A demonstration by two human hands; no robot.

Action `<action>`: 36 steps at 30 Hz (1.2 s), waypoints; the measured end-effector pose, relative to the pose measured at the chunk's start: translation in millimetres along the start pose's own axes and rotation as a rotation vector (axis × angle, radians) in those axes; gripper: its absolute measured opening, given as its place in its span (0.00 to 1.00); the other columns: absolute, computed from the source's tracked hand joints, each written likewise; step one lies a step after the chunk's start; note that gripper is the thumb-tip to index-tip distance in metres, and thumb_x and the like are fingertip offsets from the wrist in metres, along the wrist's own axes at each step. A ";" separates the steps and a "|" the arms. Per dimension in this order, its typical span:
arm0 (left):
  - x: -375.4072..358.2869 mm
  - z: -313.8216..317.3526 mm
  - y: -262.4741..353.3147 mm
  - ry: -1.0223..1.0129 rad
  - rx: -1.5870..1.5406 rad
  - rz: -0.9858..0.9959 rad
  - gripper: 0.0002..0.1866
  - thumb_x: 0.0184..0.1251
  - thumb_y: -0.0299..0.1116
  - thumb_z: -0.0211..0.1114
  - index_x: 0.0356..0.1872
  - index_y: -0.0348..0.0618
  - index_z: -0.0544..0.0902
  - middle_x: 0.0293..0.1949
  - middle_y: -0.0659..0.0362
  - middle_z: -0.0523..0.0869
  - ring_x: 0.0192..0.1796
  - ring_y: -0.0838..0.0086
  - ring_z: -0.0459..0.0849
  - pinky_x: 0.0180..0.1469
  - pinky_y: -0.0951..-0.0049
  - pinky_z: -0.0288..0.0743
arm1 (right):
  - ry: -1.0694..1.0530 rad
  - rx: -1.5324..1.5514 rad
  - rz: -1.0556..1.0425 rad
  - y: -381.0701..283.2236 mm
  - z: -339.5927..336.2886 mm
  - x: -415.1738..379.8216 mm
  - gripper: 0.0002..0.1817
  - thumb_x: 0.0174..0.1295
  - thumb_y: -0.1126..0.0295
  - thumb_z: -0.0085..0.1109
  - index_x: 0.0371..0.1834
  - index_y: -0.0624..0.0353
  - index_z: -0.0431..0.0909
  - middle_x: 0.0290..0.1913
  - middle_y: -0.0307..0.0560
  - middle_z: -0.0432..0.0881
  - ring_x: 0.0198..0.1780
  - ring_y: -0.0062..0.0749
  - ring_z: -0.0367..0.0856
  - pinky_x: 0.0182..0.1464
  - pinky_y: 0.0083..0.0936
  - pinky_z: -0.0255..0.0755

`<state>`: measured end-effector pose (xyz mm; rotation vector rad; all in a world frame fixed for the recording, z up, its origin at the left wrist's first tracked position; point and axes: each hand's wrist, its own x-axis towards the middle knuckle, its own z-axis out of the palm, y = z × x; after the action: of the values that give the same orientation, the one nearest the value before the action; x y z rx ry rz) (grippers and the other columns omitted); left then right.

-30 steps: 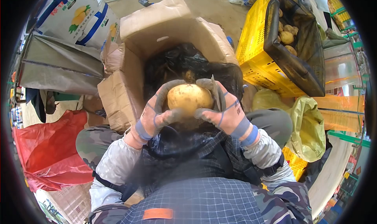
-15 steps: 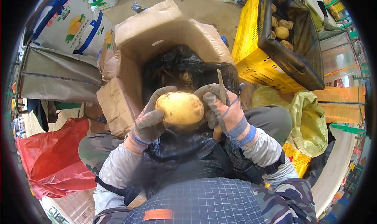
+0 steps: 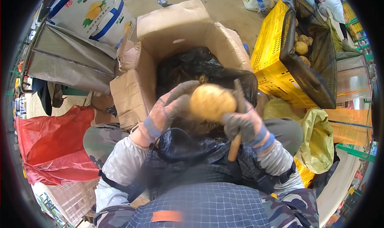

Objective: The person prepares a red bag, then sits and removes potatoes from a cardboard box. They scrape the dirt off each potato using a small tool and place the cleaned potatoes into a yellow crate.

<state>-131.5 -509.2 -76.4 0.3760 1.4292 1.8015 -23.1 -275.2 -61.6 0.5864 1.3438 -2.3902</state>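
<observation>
A large yellow potato [image 3: 213,103], slightly blurred, is held up between my two gloved hands above the open carton. My left hand [image 3: 173,108] curves its grey-coated fingers against the potato's left side. At its right side is my right hand [image 3: 245,126], with fingers closed around a knife [image 3: 234,147]. The knife's wooden handle points down toward my lap, and its dull narrow blade sticks up past the fingers. Below the potato, black plastic lining [image 3: 188,64] with dirt on it fills the cardboard carton [image 3: 174,21].
A yellow crate [image 3: 269,48] lined in black stands at right, with several potatoes [image 3: 302,48] inside. Left are a red bag [image 3: 56,144] and printed white cartons [image 3: 86,12]. A yellow-green bag [image 3: 316,140] lies by my right knee. Another person [image 3: 330,4] is at the upper right.
The potato has moved right and slightly up, and has turned in my hands. My right hand is lower, with more knife handle showing. The view has shifted, bringing another person into sight.
</observation>
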 end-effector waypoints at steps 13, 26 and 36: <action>85.8 -38.7 -107.6 -0.184 1.312 -0.329 0.32 0.74 0.51 0.59 0.70 0.38 0.73 0.67 0.42 0.78 0.71 0.52 0.75 0.71 0.60 0.68 | 0.320 0.217 -0.778 -116.3 -88.4 -13.6 0.15 0.75 0.67 0.51 0.59 0.62 0.76 0.44 0.54 0.88 0.18 0.15 0.63 0.21 0.18 0.61; 166.8 -71.3 -265.7 0.109 1.218 -0.597 0.32 0.67 0.46 0.61 0.71 0.43 0.74 0.74 0.48 0.71 0.76 0.57 0.68 0.77 0.63 0.61 | 0.458 -0.194 -0.555 -102.1 -46.8 -16.2 0.19 0.68 0.65 0.55 0.54 0.70 0.80 0.29 0.46 0.85 0.18 0.17 0.73 0.22 0.16 0.66; 166.3 -64.3 -219.2 -0.106 1.349 -0.663 0.47 0.59 0.60 0.69 0.75 0.41 0.69 0.76 0.46 0.68 0.76 0.52 0.68 0.77 0.60 0.62 | 0.328 -0.186 -0.471 -99.3 -47.0 -21.6 0.20 0.69 0.67 0.53 0.58 0.71 0.77 0.33 0.45 0.86 0.17 0.15 0.70 0.20 0.17 0.65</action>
<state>-194.5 -420.4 -337.2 0.5335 2.1674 0.1166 -43.1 -183.4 -0.8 0.6938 2.0139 -2.5545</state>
